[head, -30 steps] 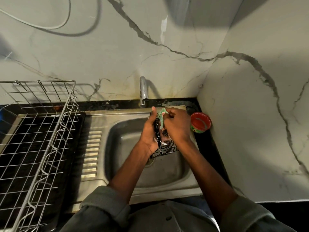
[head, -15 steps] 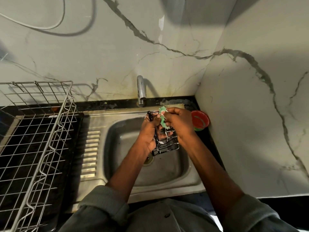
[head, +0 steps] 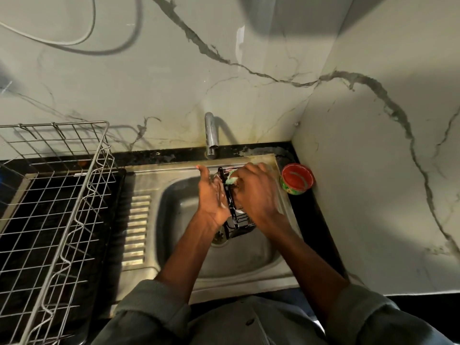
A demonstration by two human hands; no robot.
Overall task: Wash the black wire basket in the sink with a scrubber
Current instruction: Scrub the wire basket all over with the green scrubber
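A small black wire basket point(head: 235, 220) is held on edge over the steel sink point(head: 249, 255), between both hands. My left hand point(head: 211, 197) lies flat against its left side, fingers straight and pointing toward the tap. My right hand point(head: 256, 192) covers the basket's right side and grips a green scrubber point(head: 232, 180) against the basket's top end. Most of the basket is hidden by the hands; only its rim and lower corner show.
A chrome tap point(head: 211, 138) stands behind the sink, with no water seen running. A red-lidded tub point(head: 296, 179) sits on the black counter at the sink's right corner. A large steel wire dish rack point(head: 57, 207) fills the left side. Marble walls close in behind and right.
The basket has turned from lying open toward me to standing on edge. My left fingers have straightened against it, and my right hand has slid the scrubber to its top end.
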